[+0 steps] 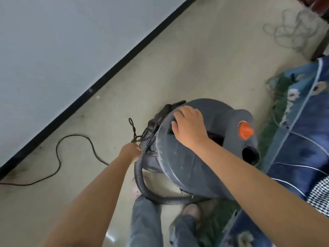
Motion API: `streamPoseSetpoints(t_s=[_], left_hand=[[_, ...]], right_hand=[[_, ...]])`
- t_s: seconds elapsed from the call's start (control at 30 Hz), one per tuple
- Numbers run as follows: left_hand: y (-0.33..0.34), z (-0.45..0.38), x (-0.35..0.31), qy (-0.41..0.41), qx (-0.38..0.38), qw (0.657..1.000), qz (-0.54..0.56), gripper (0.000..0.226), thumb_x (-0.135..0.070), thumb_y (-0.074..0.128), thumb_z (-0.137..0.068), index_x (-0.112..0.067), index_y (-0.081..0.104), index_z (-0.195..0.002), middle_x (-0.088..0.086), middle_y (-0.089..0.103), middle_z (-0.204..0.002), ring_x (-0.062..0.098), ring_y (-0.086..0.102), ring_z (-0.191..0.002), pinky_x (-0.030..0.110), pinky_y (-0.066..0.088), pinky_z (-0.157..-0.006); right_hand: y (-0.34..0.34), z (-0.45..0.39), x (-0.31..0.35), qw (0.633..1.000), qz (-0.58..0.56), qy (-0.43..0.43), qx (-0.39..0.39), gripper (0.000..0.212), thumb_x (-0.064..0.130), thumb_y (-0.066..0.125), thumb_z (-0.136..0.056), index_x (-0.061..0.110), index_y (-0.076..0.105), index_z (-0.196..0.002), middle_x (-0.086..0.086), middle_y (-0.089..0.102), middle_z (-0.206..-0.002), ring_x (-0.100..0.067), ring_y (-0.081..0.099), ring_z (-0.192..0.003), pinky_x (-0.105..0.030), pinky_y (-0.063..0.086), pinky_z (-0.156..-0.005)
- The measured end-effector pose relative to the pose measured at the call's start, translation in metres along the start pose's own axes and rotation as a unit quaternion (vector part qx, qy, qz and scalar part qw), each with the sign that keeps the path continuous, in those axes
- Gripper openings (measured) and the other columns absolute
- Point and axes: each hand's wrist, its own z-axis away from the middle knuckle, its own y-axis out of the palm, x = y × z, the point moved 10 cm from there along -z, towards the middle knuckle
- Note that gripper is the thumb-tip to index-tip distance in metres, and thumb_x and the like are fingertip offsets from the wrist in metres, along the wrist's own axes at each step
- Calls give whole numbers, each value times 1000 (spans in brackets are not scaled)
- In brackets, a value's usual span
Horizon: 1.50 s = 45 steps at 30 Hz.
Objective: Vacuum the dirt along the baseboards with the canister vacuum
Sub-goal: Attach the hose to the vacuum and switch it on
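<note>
The right hand (pixel 189 125) lies on top of the canister vacuum (pixel 201 148), its fingers (pixel 179 115) bent down into the recessed carry handle and gripping it. The left hand (pixel 130 151) reaches to the ribbed hose (pixel 140 168) at the canister's near side; its fingers are hidden behind the knuckles, so I cannot tell whether they close round the hose or only touch it. The canister stands on the floor (pixel 178 59), partly against a blue rug (pixel 302 139), well apart from the black baseboard (pixel 99 81). Dark specks lie along that baseboard, and a black cord (pixel 58 157) snakes across the floor between it and the vacuum.

The step looks like shifting the canister toward the wall. To do it well, lift or drag by the handle, keep the hose slack, and steer clear of the cord so nothing snags.
</note>
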Motion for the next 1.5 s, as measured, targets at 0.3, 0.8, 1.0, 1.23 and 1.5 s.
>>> streamPoseSetpoints(t_s=[0.3,0.8,1.0,1.23,1.5], left_hand=[[37,-60,34,74,41,995,45,34,-9,37,-96,1,56,-122,17,56,-129,31,51,-121,33,40,-98],[147,-141,80,81,-31,955,285,42,-18,53,-91,-5,46,-130,16,61,-121,34,57,-111,37,46,-92],[150,-147,63,143,-65,934,320,66,-15,66,-81,-4,32,-136,16,53,-127,34,54,-113,38,45,-89],[142,-47,113,145,-35,945,290,58,-9,73,-74,-2,43,-123,14,58,-115,31,56,-106,24,35,-73],[129,65,169,115,-38,958,261,46,1,67,-71,-7,48,-112,5,54,-93,20,51,-85,25,36,-71]], right_hand=[[64,-11,39,975,152,93,131,39,21,40,-95,12,45,-133,-4,30,-148,-21,13,-142,-53,-2,-113],[121,-20,88,965,246,36,83,41,4,42,-89,4,37,-130,-15,29,-140,-28,50,-102,-26,29,-71],[124,-18,83,958,284,28,30,42,3,41,-90,4,36,-132,-16,25,-145,-32,51,-100,-28,29,-68],[135,17,95,973,200,8,112,55,5,48,-90,4,29,-142,-15,8,-155,-34,47,-117,-35,38,-89],[139,93,94,971,-168,144,91,32,11,34,-100,-3,54,-121,-19,58,-121,-33,51,-115,-33,37,-94]])
